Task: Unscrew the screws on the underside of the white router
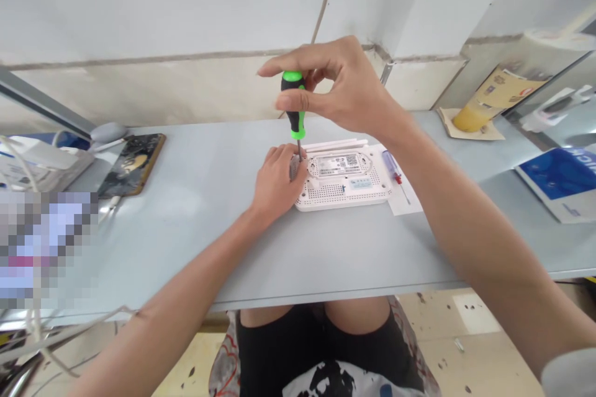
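Note:
My right hand [344, 84] grips a green-and-black screwdriver [294, 102], thumb on one side and index finger stretched over the top. The screwdriver stands nearly upright, its metal shaft pointing down at the left end of a white router [330, 189]. Its tip is hard to make out beside my left fingers. The router lies underside up, showing a label, vent holes and folded antennas [338, 145] along its back. Around its left end, my left hand [279, 177] is closed. A small screwdriver with a clear purple handle [390, 163] lies on white paper [405, 205] at the right.
On the left lie a phone [133, 164] with a cable plugged in, white devices [41, 164] and loose cables. To the right are a yellow drink pouch or cup [493, 96] on a napkin and a blue-and-white package [559, 183]. A wall [186, 90] closes the table's back.

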### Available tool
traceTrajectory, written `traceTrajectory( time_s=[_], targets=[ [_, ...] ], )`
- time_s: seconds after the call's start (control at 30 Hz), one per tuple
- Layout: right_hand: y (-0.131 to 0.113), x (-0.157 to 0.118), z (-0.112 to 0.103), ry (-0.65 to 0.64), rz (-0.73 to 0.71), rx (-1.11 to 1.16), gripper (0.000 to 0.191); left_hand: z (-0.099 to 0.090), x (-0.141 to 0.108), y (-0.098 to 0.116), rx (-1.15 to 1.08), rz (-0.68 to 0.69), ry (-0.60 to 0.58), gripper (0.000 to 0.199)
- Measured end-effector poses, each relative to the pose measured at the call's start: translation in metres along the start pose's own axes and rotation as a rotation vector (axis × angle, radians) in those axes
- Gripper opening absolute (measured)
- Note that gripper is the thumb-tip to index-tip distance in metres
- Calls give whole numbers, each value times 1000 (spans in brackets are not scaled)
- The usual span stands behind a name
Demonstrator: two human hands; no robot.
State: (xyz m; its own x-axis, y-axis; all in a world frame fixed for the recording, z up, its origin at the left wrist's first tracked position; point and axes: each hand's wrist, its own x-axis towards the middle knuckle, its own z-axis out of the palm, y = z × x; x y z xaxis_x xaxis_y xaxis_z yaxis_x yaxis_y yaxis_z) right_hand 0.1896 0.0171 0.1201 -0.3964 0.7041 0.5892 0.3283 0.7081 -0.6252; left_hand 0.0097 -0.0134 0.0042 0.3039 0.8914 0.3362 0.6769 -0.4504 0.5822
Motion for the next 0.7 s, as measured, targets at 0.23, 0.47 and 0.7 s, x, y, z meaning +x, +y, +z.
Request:
traceTrajectory(
  time_s=[0.23,0.47,0.7],
  targets=[
    [-8,-2,-2,-60,63,57,27,-1,0,-1,-4,11,-4,3],
    [-2,0,2,-13,3,54,23,-1,-1,1,16,-9,-8,3],
    [-2,0,10,-117,-43,100,34,1,1,0,15,-5,3,6]
  ],
)
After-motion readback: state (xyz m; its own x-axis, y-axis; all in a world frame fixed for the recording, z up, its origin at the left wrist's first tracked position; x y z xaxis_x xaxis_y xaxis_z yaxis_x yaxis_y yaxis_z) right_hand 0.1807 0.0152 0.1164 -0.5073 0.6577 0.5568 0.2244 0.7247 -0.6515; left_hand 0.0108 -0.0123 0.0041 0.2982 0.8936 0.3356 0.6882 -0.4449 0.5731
